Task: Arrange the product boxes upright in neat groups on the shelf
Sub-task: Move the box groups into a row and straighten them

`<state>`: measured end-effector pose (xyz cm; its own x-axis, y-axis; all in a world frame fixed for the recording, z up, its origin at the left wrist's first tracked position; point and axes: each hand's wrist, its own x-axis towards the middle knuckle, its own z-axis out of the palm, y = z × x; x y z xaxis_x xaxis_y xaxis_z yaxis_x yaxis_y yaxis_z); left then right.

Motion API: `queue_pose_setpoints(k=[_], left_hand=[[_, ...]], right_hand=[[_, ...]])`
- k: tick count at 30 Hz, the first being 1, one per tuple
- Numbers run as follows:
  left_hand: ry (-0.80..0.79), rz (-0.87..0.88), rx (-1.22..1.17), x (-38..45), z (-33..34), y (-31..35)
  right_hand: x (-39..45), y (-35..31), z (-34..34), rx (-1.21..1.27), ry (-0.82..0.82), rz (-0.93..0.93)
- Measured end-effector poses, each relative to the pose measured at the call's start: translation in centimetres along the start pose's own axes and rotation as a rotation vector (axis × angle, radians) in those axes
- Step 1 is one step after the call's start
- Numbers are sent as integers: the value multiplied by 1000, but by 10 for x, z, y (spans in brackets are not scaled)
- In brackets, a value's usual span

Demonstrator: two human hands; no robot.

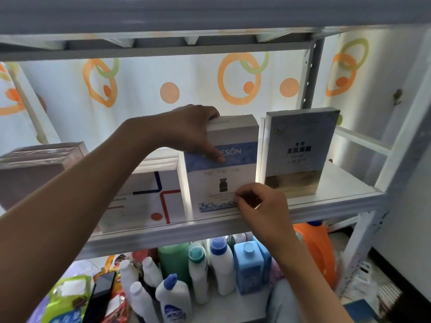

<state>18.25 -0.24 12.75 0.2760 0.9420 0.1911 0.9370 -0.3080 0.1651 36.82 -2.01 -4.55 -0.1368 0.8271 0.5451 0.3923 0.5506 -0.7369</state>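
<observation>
The blue-and-white box stands upright at the shelf front, between a white box with red and blue lines at its 9 o'clock and a grey box at its 3 o'clock. The left hand grips its top corner at 11 o'clock; the right hand pinches its lower corner at 5 o'clock

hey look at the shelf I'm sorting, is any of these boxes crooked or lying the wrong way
Yes, one. The pink box at the far left lies flat instead of upright. The blue-banded box, held by your left hand and right hand, stands upright, as do the white box with red and blue lines and the grey box.
</observation>
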Motion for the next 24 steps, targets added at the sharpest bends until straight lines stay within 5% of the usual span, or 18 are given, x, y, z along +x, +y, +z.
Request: queue_pose_setpoints(k=[18, 24], left_hand=[[53, 80, 149, -11, -9, 34], [282, 224, 135, -6, 0, 59]], right_hand=[[-9, -2, 2, 35, 29, 6], [-12, 0, -1, 18, 23, 26]])
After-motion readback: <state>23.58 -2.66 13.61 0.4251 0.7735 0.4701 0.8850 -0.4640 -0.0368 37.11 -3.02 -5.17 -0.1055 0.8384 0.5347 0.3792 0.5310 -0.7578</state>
